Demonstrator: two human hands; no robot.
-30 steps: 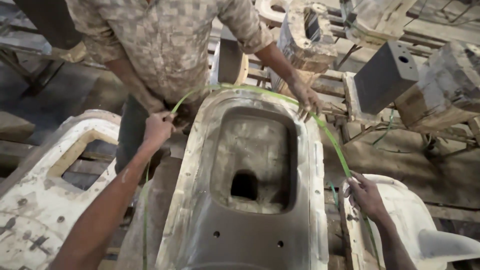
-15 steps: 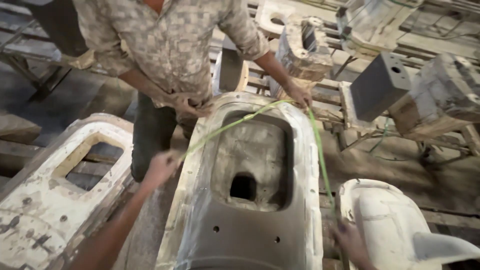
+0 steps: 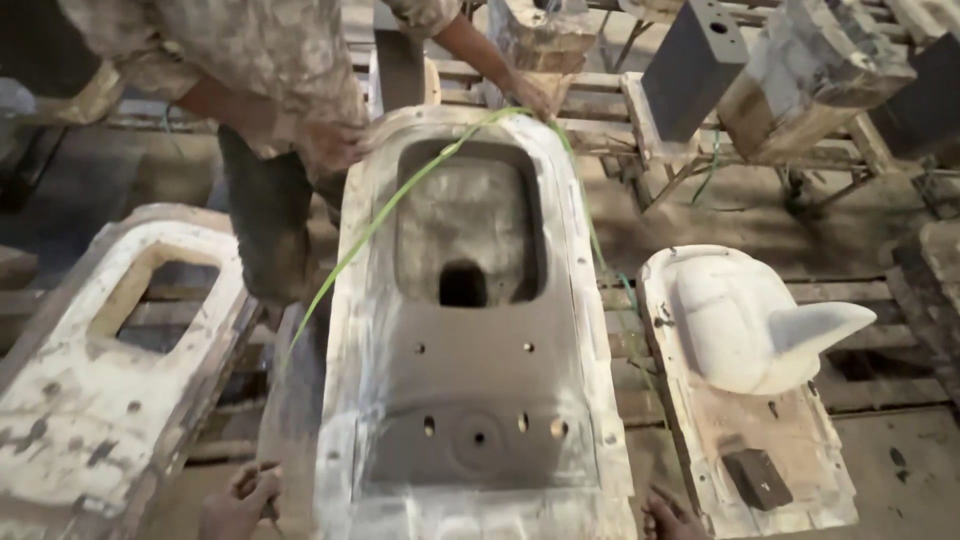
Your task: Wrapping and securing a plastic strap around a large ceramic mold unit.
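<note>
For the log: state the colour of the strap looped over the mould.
Bright green strap, clearest in the head view.

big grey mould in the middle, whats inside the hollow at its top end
Inside the big grey mould is a smooth grey basin-shaped hollow with a dark hole at its lower end. A green strap crosses over its upper left corner. What lies down the hole is too dark to see.

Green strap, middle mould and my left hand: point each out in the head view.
green strap (image 3: 390,210), head view, on its slanting run across the mould's left rim.
middle mould (image 3: 470,375), head view, on its flat grey inner face.
left hand (image 3: 238,503), head view, on its back.
</note>
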